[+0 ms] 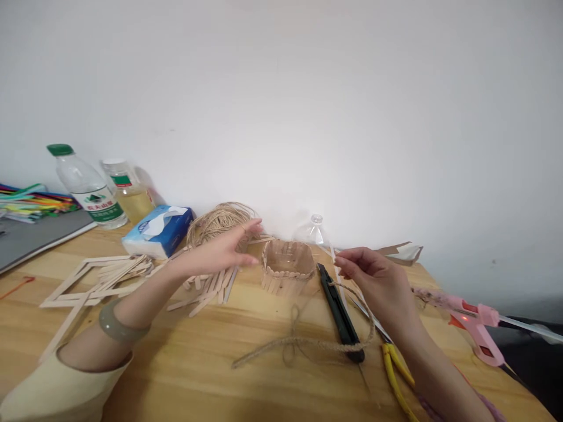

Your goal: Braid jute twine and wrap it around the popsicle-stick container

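My left hand (226,249) hovers with thumb and fingers spread, holding nothing, in front of a bundle of thin twine (215,220) and just left of a small basket (285,281) made of wooden sticks with a braided rim. Curled with fingertips pinched together, my right hand (380,287) is to the basket's right. A thin white strip (338,272) runs by its fingertips; whether they grip it is unclear. Beneath this hand curves a braided twine cord (303,341), crossing a black utility knife (341,316). Yellow-handled scissors (393,369) lie partly under the right wrist.
A pink glue gun (477,325) with a lit red light lies at right. Loose wooden sticks (213,290) and stick frames (65,302) spread leftward. Behind are a tissue pack (171,234), a water bottle (90,190), a jar (132,199) and a clear bottle top (314,231).
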Demonstrator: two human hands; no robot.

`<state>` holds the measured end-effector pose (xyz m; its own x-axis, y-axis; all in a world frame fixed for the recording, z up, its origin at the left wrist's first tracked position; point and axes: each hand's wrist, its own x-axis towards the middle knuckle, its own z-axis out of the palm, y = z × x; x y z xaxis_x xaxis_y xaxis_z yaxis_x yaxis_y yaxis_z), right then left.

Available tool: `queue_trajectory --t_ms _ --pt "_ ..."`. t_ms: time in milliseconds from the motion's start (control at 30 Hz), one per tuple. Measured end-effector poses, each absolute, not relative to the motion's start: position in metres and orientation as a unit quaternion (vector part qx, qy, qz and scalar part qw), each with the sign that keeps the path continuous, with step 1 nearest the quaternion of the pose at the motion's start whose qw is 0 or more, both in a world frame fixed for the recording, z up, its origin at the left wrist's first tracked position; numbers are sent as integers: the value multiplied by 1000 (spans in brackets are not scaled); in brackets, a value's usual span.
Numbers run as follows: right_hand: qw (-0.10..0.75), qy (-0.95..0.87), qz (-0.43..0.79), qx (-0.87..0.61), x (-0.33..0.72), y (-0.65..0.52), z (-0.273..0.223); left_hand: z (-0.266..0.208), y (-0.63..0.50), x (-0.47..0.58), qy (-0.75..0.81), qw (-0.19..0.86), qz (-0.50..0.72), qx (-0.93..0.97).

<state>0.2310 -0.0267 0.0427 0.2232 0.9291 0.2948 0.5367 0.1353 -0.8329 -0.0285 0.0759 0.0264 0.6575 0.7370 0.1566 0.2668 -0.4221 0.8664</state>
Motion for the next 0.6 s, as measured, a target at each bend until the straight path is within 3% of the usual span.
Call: queue_trajectory --t_ms 167,267,400,600 --pt "437 -603 207 -634 219 -48 51 44 60 -25 333 416 328 780" --pt "368 -628 232 -645 212 -62 44 39 54 -22 338 366 319 806" --pt "286 -709 173 -622 209 -78 27 31 52 -18 337 289 299 844" --pt "196 -759 134 -606 198 -94 -3 22 47 2 256 85 172 948"
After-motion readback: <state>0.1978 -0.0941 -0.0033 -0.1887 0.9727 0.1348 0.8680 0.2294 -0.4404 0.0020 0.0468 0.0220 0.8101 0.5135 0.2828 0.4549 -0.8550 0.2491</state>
